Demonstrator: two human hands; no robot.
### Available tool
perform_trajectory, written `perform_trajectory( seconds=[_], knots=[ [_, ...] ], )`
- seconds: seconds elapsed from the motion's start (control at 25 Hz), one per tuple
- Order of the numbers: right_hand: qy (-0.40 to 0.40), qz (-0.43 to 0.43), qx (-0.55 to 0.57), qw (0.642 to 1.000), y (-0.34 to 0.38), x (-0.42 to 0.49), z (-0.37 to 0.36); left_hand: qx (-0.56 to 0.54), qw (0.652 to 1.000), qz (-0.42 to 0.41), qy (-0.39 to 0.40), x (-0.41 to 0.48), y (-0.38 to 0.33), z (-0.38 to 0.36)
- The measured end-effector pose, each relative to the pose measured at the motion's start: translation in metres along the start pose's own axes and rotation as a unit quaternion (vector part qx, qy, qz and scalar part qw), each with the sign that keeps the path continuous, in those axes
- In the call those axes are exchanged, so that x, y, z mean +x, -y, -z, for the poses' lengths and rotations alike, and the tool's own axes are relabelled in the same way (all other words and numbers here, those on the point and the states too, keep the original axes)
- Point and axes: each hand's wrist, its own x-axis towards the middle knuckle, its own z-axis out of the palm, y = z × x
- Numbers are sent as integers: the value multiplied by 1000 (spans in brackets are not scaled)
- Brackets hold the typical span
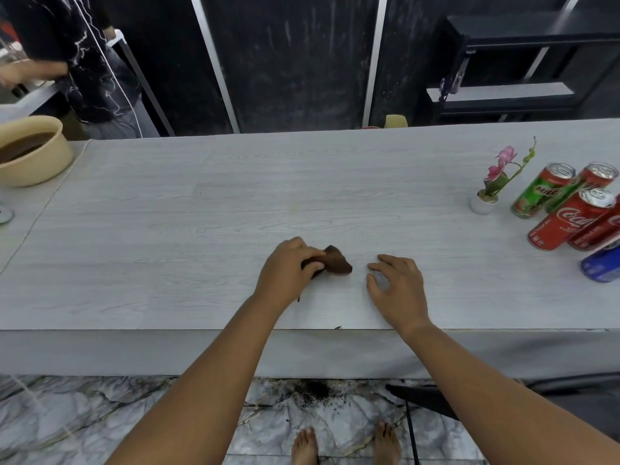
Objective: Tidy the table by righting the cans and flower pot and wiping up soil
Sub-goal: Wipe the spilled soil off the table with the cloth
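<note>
My left hand [285, 273] grips a crumpled brown cloth [337, 261] on the grey wood-grain table [235, 203], near the front edge. My right hand [397, 290] rests flat beside it, fingers spread, holding nothing. At the far right a small white flower pot [482, 203] with a pink orchid stands upright. Right of it stand two green Milo cans [540, 191], red Coca-Cola cans [567, 219] and a blue can [602, 265] cut by the frame edge. A small speck of soil [338, 327] lies on the table's front edge.
A beige bowl [43, 162] filled with soil sits at the table's left end. Another person stands behind it at the back left. Spilled soil [313, 391] lies on the marble floor under the table, by my bare feet. Dark shelves stand at the back right.
</note>
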Motion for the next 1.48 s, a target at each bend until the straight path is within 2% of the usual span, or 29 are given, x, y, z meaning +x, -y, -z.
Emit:
perform_trajectory(
  seconds=[0.16, 0.6, 0.8, 1.0, 1.2, 1.48],
  knots=[
    [3, -2, 3, 1000, 0, 0, 0, 29, 998, -8, 53, 10, 0, -17],
    [1, -6, -1, 1000, 4, 0, 3, 25, 995, -78, 57, -86, -4, -28],
    [-2, 1, -5, 1000, 4, 0, 2, 57, 981, -132, 132, -95, -8, -16],
    [4, -6, -13, 1000, 4, 0, 2, 50, 997, -61, 21, -39, -11, -1],
    [13, -9, -9, 1000, 6, 0, 4, 61, 997, -12, 42, -10, 2, -15],
    [36, 4, 1, 999, 5, -5, 11, 39, 999, -22, -15, -61, 20, -28]
  ],
)
